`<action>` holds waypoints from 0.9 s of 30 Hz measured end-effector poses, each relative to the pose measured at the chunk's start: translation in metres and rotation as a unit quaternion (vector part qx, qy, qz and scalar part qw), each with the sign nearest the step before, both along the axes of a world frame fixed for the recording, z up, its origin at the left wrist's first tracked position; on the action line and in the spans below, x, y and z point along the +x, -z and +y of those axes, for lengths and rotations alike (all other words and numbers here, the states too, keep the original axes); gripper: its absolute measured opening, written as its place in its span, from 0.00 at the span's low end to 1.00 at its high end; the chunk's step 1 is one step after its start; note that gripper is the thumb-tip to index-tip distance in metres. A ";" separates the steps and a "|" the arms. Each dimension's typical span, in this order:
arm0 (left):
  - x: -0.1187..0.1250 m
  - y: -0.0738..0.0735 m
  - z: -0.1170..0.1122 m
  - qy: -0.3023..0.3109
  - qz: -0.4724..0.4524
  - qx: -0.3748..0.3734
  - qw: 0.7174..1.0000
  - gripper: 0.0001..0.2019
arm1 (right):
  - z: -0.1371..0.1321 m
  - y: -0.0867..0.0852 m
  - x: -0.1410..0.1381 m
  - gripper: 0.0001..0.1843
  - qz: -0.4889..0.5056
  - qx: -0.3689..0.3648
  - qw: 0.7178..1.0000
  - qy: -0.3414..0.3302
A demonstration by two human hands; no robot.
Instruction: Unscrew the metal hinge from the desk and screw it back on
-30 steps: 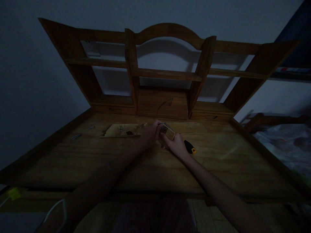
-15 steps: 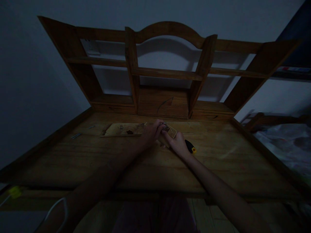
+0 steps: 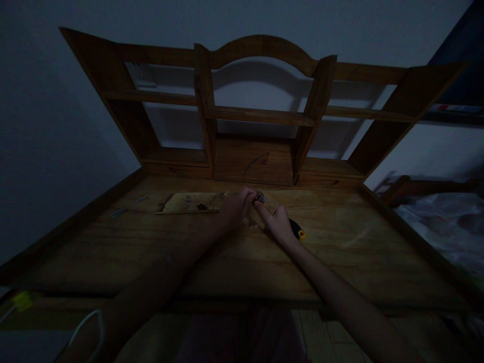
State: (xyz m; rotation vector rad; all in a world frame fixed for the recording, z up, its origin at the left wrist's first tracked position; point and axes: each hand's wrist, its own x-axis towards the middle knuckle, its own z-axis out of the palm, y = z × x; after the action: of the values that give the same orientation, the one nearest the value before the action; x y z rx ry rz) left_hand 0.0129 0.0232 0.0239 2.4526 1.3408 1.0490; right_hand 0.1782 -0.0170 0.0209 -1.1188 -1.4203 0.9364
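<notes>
Both my hands meet over the middle of a wooden desk [image 3: 340, 252] in dim light. My left hand [image 3: 235, 208] and my right hand [image 3: 279, 222] are closed on a small tan wooden block [image 3: 269, 203] with a metal part on its top, held just above the desk. A screwdriver with a black and yellow handle [image 3: 297, 231] lies on the desk right behind my right hand. A flat wooden board [image 3: 191, 201] lies to the left of my left hand.
A wooden hutch [image 3: 260, 116] with shelves and an arched top stands at the desk's back. Small metal pieces [image 3: 118, 212] lie at the far left. A white cable [image 3: 85, 325] and a yellow thing [image 3: 22, 301] sit near the front left. Pale bedding [image 3: 446, 227] lies to the right.
The small block has tilted and shifted slightly in my fingers. My right hand has moved a little toward me along it. My arms stay in nearly the same place.
</notes>
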 end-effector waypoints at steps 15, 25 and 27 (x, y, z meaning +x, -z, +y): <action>0.001 0.004 0.000 0.065 -0.006 0.010 0.998 0.17 | 0.004 -0.011 0.008 0.21 0.100 -0.057 0.993 0.030; 0.001 0.002 0.000 0.098 -0.018 -0.004 0.995 0.19 | 0.007 -0.007 0.008 0.20 0.108 -0.066 0.992 0.024; 0.000 0.002 0.001 0.109 -0.020 -0.002 0.994 0.19 | 0.007 -0.006 0.008 0.20 0.112 -0.070 0.991 0.020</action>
State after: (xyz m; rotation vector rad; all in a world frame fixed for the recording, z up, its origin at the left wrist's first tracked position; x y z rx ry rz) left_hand 0.0133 0.0238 0.0217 2.4914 1.0333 1.0325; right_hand 0.1863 -0.0097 0.0270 -1.1022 -1.1624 1.1096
